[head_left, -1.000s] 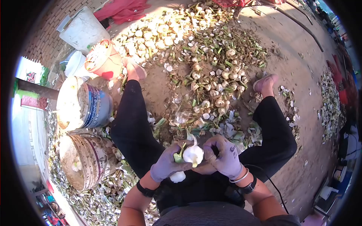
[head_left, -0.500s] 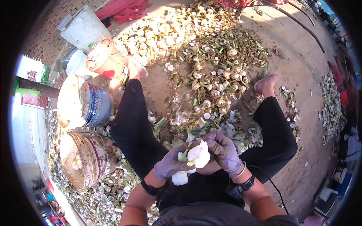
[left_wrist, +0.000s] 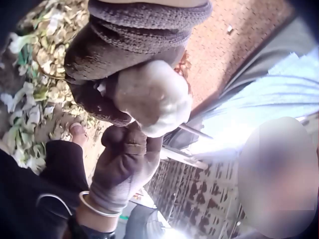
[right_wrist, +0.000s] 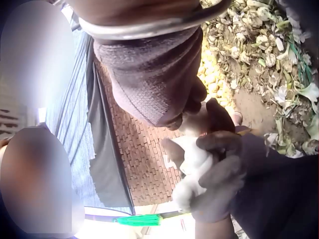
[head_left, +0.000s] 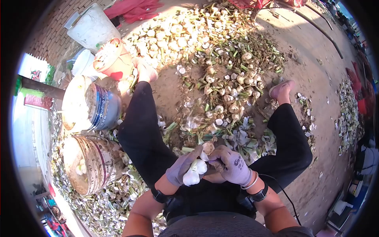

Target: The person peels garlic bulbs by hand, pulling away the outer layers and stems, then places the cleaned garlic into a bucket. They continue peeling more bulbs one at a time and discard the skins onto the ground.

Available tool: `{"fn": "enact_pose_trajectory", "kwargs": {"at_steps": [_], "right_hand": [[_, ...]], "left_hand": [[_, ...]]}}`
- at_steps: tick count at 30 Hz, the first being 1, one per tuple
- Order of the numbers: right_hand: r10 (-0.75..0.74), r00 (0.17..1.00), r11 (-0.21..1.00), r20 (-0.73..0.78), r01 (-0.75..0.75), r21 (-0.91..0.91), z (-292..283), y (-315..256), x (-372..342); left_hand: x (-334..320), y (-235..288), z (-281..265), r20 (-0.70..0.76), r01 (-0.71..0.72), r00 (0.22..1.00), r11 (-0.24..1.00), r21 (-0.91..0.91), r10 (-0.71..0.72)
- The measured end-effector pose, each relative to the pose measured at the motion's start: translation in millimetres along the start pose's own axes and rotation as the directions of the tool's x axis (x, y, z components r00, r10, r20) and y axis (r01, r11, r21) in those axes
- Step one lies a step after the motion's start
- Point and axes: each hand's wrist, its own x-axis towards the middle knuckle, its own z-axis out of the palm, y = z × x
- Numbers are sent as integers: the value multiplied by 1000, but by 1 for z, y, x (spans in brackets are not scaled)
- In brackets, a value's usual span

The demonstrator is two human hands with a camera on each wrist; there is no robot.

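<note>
Both hands wear thin, soiled, light purple gloves and meet in front of the lap. My left hand (head_left: pixel 181 168) holds several garlic bulbs together. Two smooth white garlic bulbs (head_left: pixel 192 176) hang at the palm side, and one garlic bulb (head_left: pixel 207 148) with a brownish root end faces up at the fingertips. Fingers curled, my right hand (head_left: pixel 233 166) pinches at the edge of that upper bulb. In the left wrist view a large white bulb (left_wrist: pixel 154 102) shows between the hands. The right wrist view has white bulbs (right_wrist: pixel 192 159) beneath the left fingers.
A heap of garlic with stalks (head_left: pixel 237 79) spreads ahead between the feet. To the left stand a dirty bucket (head_left: pixel 92 164) with white bulbs inside, a blue-labelled bucket (head_left: pixel 106 106), a red bucket (head_left: pixel 118 65) and a white bucket (head_left: pixel 90 29). Peelings (head_left: pixel 106 209) cover the ground.
The left hand has turned the garlic: the root end of one bulb now faces up, with the white bulbs below. The right hand's fingers have curled in at that bulb.
</note>
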Motion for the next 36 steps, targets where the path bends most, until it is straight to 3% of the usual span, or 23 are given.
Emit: {"fn": "enact_pose_trajectory", "kwargs": {"at_steps": [2, 3, 4, 6, 8, 9, 12, 13, 14, 15, 16, 18, 21, 22, 24, 25, 26, 28, 30, 32, 34, 35, 36], "right_hand": [[121, 993, 975, -8, -117, 189, -2, 10, -6], [371, 928, 618, 35, -275, 736, 0, 20, -12], [526, 821, -15, 224, -254, 967, 3, 25, -18], [600, 778, 37, 187, -261, 965, 13, 16, -11], [473, 867, 690, -160, -251, 679, 17, -4, 0], [220, 952, 967, -213, -184, 177, 8, -6, 3], [26, 987, 990, -157, -3, 139, 10, 15, -3], [345, 931, 846, -117, -255, 468, 16, 16, -10], [345, 932, 846, -114, -256, 469, 18, 23, -10], [490, 872, 415, 10, -243, 877, 19, 31, -11], [538, 820, -159, 196, -130, 979, 20, 35, -12], [523, 834, -114, 176, -136, 984, 20, 24, -2], [527, 813, 691, -248, -240, 681, 22, -4, 11], [532, 810, 689, -246, -246, 681, 22, 3, 8], [214, 958, 963, -192, -175, 203, 17, 15, 2], [589, 808, 451, 5, -334, 828, 23, 11, -4], [587, 809, 453, 5, -334, 826, 25, 19, -3], [447, 850, -432, 278, -67, 900, 33, 40, -4], [524, 811, -315, 260, -99, 944, 37, 29, 6], [742, 665, 271, 85, -413, 870, 37, 14, 9], [696, 708, 259, 117, -400, 879, 38, 32, 13], [561, 825, 709, 64, -520, 476, 39, 62, 11], [401, 908, 915, 121, -392, -90, 43, 96, 9]], "left_hand": [[4, -12, -4, 1, -131, 991, 979, 157, 132], [3, -5, 0, 22, -16, 1000, 996, -84, 18], [2, 2, 7, 70, 110, 993, 941, -319, -92], [-2, 20, 24, 26, 48, 999, 930, -364, -41], [1, 11, 21, -122, -63, 992, 977, -202, 39], [2, 9, 20, -129, 27, 989, 933, -358, -78], [-2, 25, 29, -12, 65, 996, 799, -598, -90], [3, 12, 19, -7, 117, 988, 771, -626, -156], [4, 13, 19, -10, 115, 988, 770, -627, -156], [5, 13, 21, 22, 102, 993, 745, -659, -117], [5, 14, 23, 53, 91, 996, 718, -690, -75], [7, 13, 19, 28, 87, 995, 692, -717, -96], [6, 11, 18, -167, -7, 979, 803, -596, -116], [6, 5, 17, -166, -2, 979, 800, -600, -121], [7, 0, 17, -182, -49, 982, 859, -510, -51], [7, 2, 13, -51, -65, 998, 788, -612, 43], [6, 11, 16, -50, -67, 998, 787, -613, 46], [4, 20, 20, -71, -36, 997, 705, -708, -21], [5, 14, 10, -79, -83, 996, 690, -719, 38], [1, 13, -4, -108, -45, 994, 921, -388, 3], [-3, 18, -11, -80, -51, 996, 939, -339, 25], [-12, 24, -17, -40, -104, 995, 894, -436, 96], [-21, 31, -24, -9, -150, 985, 835, -530, 171]]}}
